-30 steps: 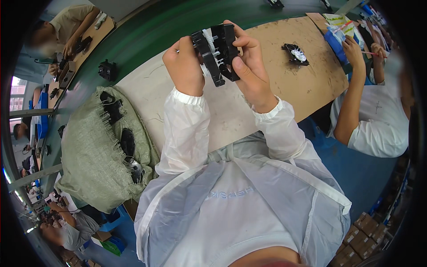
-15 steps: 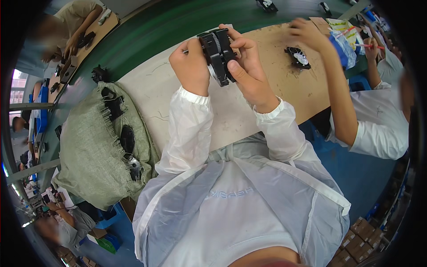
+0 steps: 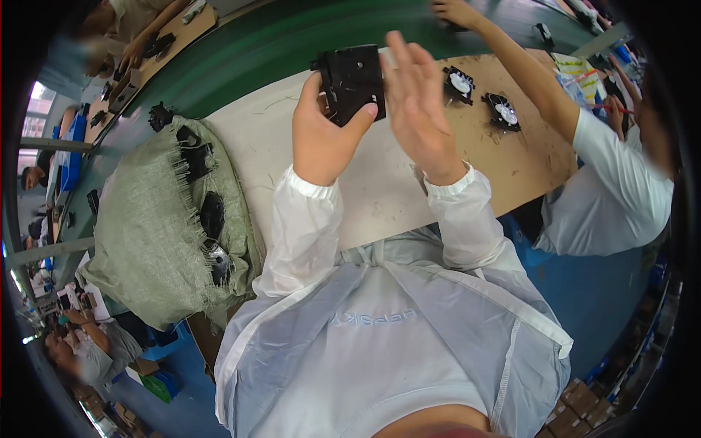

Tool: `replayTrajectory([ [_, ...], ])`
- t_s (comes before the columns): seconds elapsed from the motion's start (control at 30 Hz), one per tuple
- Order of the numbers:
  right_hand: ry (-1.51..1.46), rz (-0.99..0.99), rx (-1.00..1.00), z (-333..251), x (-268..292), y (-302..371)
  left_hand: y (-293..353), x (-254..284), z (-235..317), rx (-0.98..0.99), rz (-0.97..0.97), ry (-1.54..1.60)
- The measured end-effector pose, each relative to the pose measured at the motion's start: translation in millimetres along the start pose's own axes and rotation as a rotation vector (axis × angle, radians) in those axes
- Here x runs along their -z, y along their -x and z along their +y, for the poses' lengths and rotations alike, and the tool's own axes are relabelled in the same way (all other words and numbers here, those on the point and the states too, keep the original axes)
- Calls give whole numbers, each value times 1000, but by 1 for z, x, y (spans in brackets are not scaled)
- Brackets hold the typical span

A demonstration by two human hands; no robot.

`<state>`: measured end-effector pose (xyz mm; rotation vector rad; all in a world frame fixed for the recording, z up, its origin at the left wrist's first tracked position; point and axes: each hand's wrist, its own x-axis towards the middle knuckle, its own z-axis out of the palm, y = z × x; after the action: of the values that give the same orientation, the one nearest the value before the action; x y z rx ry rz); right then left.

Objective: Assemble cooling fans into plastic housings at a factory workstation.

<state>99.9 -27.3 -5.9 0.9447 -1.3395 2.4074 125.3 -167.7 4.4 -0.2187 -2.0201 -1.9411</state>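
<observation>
My left hand grips a boxy black plastic assembly, its thumb across the lower face and its fingers round the left side. A flat dark face with small holes is turned up. Close to the right edge of that assembly is my right hand, fingers stretched out and slightly blurred. Whether its fingertips touch the part I cannot tell. Both hands are above a pale sheet on the work table.
A green woven sack with black parts stands at left. Two black assemblies with white discs, one here, lie on the brown board at right. A co-worker's arm reaches over the green conveyor belt.
The assembly has been turned so a flat face shows. My right hand has let go and opened out. The co-worker's hand moved to the belt; a second white-disc assembly now shows on the board.
</observation>
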Motion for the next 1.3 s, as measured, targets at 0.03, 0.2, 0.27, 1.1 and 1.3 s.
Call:
replayTrajectory([
  [0.03,-12,-11,-4,2,0,-4,1,4,1,-2,15,-8],
  [0.2,-11,-15,-506,-6,13,-27,15,24,3,2,-53,55],
  [0.27,-2,-26,-545,-1,16,-31,19,26,-1,0,-38,2],
  [1.1,1085,-649,-394,198,52,-162,86,205,3,495,39,-1652],
  [1.3,370,-760,-515,61,-41,-58,49,141,43,-9,122,-1060],
])
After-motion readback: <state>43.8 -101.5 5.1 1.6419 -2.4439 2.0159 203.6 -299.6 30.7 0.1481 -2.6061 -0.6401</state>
